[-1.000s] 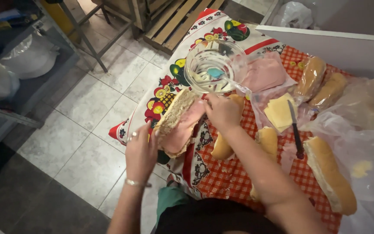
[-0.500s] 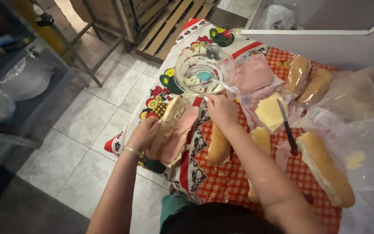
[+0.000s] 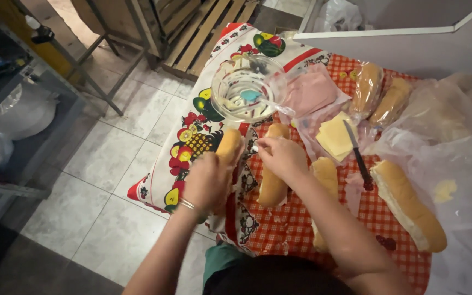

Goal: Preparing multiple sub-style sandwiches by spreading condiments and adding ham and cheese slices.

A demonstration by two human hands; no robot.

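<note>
Nearest the camera, the left hand (image 3: 207, 180) is closed around a filled bread roll (image 3: 228, 146), holding it above the worktop's (image 3: 296, 229) near-left edge, a thin bracelet (image 3: 188, 205) on the wrist. Just beside it, the right hand (image 3: 281, 155) has its fingers curled and pinched together close to the roll's end; whether it grips anything I cannot tell. Under that hand a second roll (image 3: 273, 180) lies on the red checked cloth (image 3: 279, 226), with a third roll (image 3: 326, 175) next to the forearm. Further right, a long loaf (image 3: 408, 205) rests against clear plastic bags (image 3: 454, 147), and a dark-handled knife (image 3: 358, 155) lies with its blade over a stack of cheese slices (image 3: 334, 135). Beyond these sit pink sliced ham (image 3: 310, 93) on plastic wrap, a glass bowl (image 3: 245, 87) holding a utensil, and bagged rolls (image 3: 378, 95). A fruit-printed cloth (image 3: 192, 142) hangs over the left edge towards the tiled floor (image 3: 105, 180).
</note>
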